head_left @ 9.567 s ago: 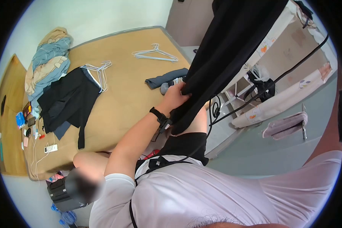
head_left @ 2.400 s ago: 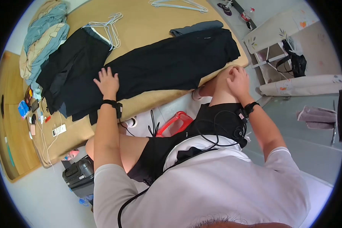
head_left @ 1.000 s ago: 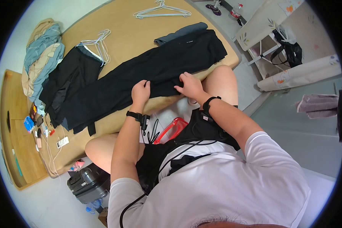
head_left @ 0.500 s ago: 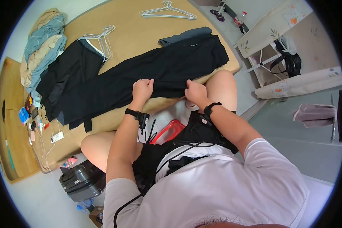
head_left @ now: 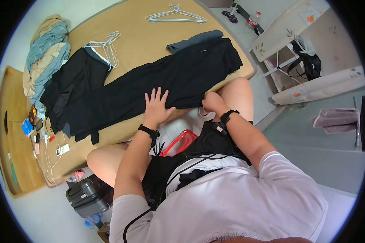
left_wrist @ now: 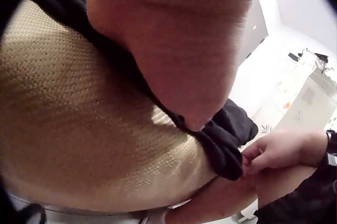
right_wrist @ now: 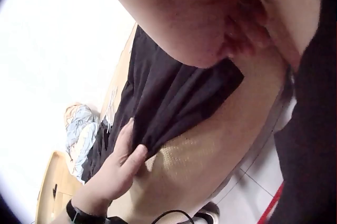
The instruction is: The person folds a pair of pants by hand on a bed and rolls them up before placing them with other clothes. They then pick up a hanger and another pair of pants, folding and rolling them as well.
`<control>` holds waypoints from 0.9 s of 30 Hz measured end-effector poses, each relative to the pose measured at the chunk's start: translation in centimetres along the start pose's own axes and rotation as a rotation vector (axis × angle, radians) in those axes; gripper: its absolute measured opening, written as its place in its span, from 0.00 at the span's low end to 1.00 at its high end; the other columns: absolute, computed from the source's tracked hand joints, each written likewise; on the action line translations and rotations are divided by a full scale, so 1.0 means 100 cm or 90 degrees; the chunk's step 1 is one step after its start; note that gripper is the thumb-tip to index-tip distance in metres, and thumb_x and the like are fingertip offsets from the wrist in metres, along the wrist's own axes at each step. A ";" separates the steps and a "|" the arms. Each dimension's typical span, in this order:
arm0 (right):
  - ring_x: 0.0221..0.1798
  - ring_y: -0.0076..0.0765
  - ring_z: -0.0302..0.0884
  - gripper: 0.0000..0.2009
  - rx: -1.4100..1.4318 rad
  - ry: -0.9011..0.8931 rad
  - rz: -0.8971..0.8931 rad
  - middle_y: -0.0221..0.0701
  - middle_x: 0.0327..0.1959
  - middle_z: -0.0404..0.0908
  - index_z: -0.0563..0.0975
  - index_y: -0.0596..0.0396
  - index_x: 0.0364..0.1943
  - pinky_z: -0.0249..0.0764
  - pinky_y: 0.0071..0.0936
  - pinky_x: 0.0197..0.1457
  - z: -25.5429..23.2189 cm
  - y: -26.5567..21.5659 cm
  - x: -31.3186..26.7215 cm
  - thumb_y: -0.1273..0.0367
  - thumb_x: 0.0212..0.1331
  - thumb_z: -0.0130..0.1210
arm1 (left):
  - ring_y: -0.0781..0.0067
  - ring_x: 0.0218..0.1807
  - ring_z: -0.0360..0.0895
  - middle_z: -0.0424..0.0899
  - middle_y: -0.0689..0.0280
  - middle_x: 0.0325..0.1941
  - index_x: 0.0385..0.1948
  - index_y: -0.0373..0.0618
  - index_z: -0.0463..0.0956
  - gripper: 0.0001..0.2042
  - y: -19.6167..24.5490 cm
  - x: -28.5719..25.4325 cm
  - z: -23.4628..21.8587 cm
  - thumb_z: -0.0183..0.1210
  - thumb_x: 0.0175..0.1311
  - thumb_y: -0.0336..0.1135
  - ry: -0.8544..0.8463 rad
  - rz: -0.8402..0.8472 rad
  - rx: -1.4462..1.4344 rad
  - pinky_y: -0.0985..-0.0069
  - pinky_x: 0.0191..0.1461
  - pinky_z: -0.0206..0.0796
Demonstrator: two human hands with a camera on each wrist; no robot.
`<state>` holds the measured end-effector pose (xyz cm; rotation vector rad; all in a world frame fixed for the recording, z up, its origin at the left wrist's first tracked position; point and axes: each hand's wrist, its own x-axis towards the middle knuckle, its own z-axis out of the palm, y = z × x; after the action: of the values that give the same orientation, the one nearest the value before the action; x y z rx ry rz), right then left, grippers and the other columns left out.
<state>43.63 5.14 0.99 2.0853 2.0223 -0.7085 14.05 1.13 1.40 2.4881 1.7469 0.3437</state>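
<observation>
Long black trousers (head_left: 150,79) lie stretched across the near side of the bed. With fingers spread and straight, the left hand (head_left: 156,107) rests on their near edge; it also shows in the right wrist view (right_wrist: 116,171). The right hand (head_left: 213,103) is at the trousers' near right edge, above the knee, fingers curled. In the left wrist view this hand (left_wrist: 274,153) meets the cloth's corner (left_wrist: 229,166); whether it pinches the cloth is hidden. A second black garment (head_left: 79,71) with hangers (head_left: 109,46) lies partly beneath the left end.
A folded dark grey garment (head_left: 194,40) lies behind the trousers, with more hangers (head_left: 176,17) farther back. Bedding (head_left: 48,56) is heaped at the left, small items and a white phone (head_left: 63,150) below it. A red object (head_left: 180,141) is between the legs.
The trousers, earlier held up, now lie on the bed. Since half a second ago the left hand has let go of the edge and spread flat, and the right has moved slightly toward the body.
</observation>
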 end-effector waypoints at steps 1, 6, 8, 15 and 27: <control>0.53 0.57 0.85 0.20 0.001 -0.001 -0.004 0.52 0.46 0.86 0.84 0.63 0.44 0.80 0.46 0.56 0.002 0.003 0.005 0.58 0.60 0.60 | 0.49 0.81 0.55 0.61 0.55 0.80 0.73 0.54 0.66 0.36 0.006 0.002 -0.006 0.63 0.63 0.54 0.024 -0.001 -0.033 0.41 0.82 0.39; 0.47 0.59 0.87 0.31 0.396 0.111 0.092 0.57 0.36 0.86 0.82 0.71 0.38 0.80 0.46 0.50 0.018 0.017 0.033 0.46 0.64 0.58 | 0.50 0.79 0.59 0.67 0.56 0.76 0.70 0.51 0.70 0.33 0.028 0.002 -0.010 0.66 0.60 0.46 0.082 0.130 -0.076 0.44 0.82 0.43; 0.37 0.49 0.87 0.30 0.531 0.091 0.121 0.47 0.30 0.86 0.82 0.69 0.34 0.80 0.42 0.41 0.028 0.029 0.048 0.47 0.64 0.61 | 0.51 0.80 0.58 0.66 0.58 0.78 0.70 0.54 0.70 0.34 0.025 -0.008 0.022 0.66 0.60 0.47 -0.025 0.115 -0.055 0.45 0.82 0.44; 0.23 0.28 0.71 0.10 0.824 0.037 0.187 0.29 0.27 0.74 0.74 0.56 0.40 0.65 0.28 0.23 0.011 0.014 0.039 0.67 0.64 0.61 | 0.52 0.73 0.69 0.74 0.57 0.71 0.65 0.48 0.74 0.28 -0.007 -0.004 0.012 0.65 0.61 0.42 0.112 0.001 -0.125 0.49 0.77 0.57; 0.29 0.32 0.72 0.14 0.922 -0.066 0.287 0.27 0.30 0.75 0.78 0.52 0.41 0.69 0.31 0.29 0.035 0.032 0.081 0.56 0.66 0.62 | 0.45 0.65 0.75 0.73 0.45 0.66 0.64 0.29 0.59 0.39 -0.182 -0.080 -0.096 0.65 0.59 0.48 0.575 -1.342 -0.658 0.54 0.64 0.75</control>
<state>45.81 10.71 -6.29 2.7288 0.7543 -2.5294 -7.40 -0.61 6.06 -0.7145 2.1889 1.3862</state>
